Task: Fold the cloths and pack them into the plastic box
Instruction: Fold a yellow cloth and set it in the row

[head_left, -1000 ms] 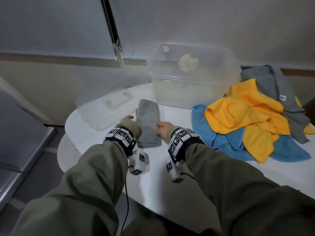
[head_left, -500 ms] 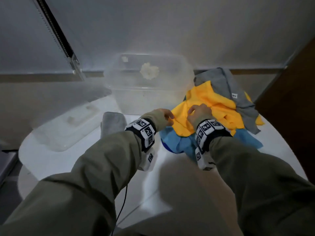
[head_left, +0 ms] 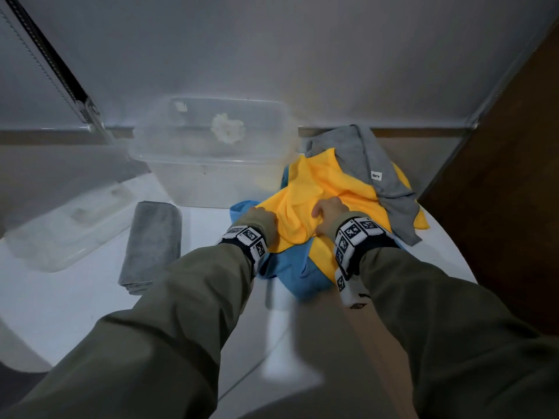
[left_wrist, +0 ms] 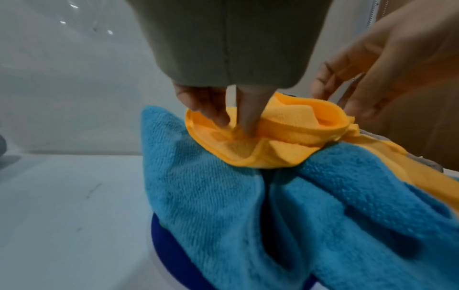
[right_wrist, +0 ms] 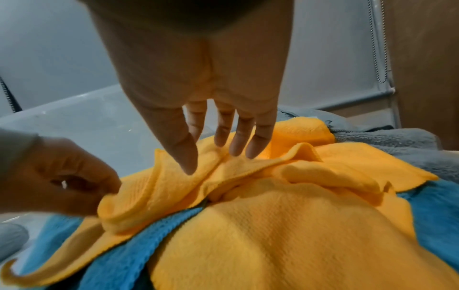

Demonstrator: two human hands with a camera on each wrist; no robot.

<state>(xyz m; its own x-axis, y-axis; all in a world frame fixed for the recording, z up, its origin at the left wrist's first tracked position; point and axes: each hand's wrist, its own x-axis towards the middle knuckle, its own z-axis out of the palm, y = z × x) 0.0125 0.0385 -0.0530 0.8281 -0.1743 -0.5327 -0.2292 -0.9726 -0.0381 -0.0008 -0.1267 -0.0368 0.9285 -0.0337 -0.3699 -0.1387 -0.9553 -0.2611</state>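
Your white table [head_left: 69, 300] carries: clear plastic box [head_left: 211, 176] upper centre, its lid [head_left: 66, 231] at left, folded grey cloth [head_left: 152, 246] centre-left, blue cloth [head_left: 290, 267] under the heap, centre-right.

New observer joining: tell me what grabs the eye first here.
The yellow cloth atop the blue cloth, right of the plastic box; the left hand pinches its edge, the right hand reaches with fingers straight. A folded grey cloth lies left.
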